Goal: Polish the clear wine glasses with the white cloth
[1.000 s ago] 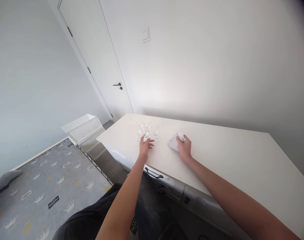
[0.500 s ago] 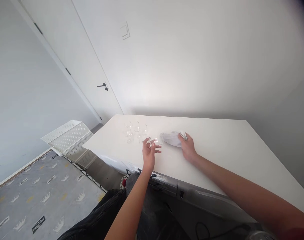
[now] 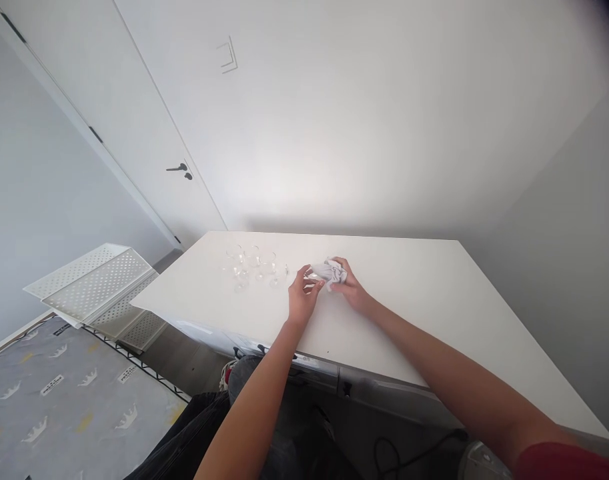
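My left hand (image 3: 301, 299) is closed around a small clear drinking glass (image 3: 312, 275), held on its side just above the table. A crumpled whitish-grey cloth (image 3: 331, 272) is gripped in my right hand (image 3: 353, 288) and pressed against the rim end of that glass. Part of the cloth may be inside the glass; my fingers and the folds hide this. Several clear stemmed glasses (image 3: 267, 264) stand in a group on the white table (image 3: 409, 287), to the left of my hands.
The table backs onto a white wall (image 3: 359, 133). On the left are a white perforated metal rack (image 3: 91, 280) and a grey crown-patterned mattress (image 3: 59, 400). A door with a black handle (image 3: 178, 168) is beyond. Below the table's front edge hangs a dark cable (image 3: 389, 457).
My right hand has brought the cloth left onto the glass and bunched it up. My left fingers, spread before, have closed around the glass. The view has shifted slightly right.
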Demonstrator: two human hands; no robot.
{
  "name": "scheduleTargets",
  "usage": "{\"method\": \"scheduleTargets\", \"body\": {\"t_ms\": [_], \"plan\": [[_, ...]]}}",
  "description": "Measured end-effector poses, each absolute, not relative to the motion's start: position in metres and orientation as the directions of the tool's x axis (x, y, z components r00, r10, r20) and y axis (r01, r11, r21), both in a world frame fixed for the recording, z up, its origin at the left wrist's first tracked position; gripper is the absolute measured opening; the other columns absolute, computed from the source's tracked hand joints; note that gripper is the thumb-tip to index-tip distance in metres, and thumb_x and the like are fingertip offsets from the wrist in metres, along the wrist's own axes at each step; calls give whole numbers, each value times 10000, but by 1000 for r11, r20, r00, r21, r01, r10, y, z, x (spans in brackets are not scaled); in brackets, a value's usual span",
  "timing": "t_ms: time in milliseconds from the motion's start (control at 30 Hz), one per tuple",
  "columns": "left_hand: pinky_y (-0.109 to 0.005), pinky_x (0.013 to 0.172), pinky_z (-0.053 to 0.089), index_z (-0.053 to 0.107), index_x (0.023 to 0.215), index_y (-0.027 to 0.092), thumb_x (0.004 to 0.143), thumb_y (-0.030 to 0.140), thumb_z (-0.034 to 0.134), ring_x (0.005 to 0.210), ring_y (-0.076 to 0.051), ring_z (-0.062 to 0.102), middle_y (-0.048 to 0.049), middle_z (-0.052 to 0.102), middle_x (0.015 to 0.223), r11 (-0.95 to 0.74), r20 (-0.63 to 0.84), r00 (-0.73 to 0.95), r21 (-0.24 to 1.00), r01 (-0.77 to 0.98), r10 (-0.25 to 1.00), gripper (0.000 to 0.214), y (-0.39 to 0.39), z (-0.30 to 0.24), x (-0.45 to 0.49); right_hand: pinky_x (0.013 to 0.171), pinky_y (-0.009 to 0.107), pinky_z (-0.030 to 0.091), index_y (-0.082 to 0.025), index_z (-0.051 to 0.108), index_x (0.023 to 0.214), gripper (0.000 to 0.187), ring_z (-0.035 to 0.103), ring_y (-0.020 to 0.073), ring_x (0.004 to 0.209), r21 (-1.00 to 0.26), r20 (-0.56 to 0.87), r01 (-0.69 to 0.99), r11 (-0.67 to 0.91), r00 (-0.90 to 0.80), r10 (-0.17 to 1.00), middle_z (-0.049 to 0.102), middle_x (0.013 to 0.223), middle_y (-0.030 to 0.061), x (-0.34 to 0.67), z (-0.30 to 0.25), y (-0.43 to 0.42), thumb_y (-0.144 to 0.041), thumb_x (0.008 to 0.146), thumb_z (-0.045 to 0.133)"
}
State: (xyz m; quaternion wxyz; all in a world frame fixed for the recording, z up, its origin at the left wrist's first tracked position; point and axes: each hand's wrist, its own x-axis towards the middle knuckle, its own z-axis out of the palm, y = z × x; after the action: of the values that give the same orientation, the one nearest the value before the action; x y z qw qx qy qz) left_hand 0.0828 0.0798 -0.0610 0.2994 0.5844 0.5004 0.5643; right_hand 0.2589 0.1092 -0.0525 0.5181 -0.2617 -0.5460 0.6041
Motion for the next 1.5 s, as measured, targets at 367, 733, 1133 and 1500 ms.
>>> {"method": "scheduleTargets", "body": {"t_ms": [367,733,1133,1500], "plan": [[-318,739,565,411,1368,237,964,435,653,972,-196,669,-140,571,1357,-322,398,-44,799,508,916,511,76,-66,80,914,347,510,-330,459,1554,958,642,242,1085,-902,240,-432,17,-469,850,704,1197,29,266,-56,126,-91,657,697],[-329,716,535,373,1393,227,1017,431,574,943,-225,708,-144,556,1372,-243,348,7,640,729,937,472,70,-61,88,826,306,490,-286,625,1405,833,630,220,1028,-945,195,-327,27,-493,848,713,1149,23,268,-56,126,-59,603,602],[-352,732,517,335,1477,182,1075,385,415,1016,-311,729,-194,668,1315,-93,226,-52,586,805,973,458,56,-54,87,791,315,453,-302,612,1396,820,592,213,963,-974,210,-173,145,-467,859,677,1146,14,263,-50,125,-105,600,591],[-341,771,499,326,1452,174,1062,327,467,971,-283,736,-156,727,1189,-134,202,13,597,791,979,442,56,-55,87,782,308,464,-312,618,1384,721,592,195,912,-953,235,-285,100,-492,838,670,1033,4,271,-44,120,-171,678,655]]}}
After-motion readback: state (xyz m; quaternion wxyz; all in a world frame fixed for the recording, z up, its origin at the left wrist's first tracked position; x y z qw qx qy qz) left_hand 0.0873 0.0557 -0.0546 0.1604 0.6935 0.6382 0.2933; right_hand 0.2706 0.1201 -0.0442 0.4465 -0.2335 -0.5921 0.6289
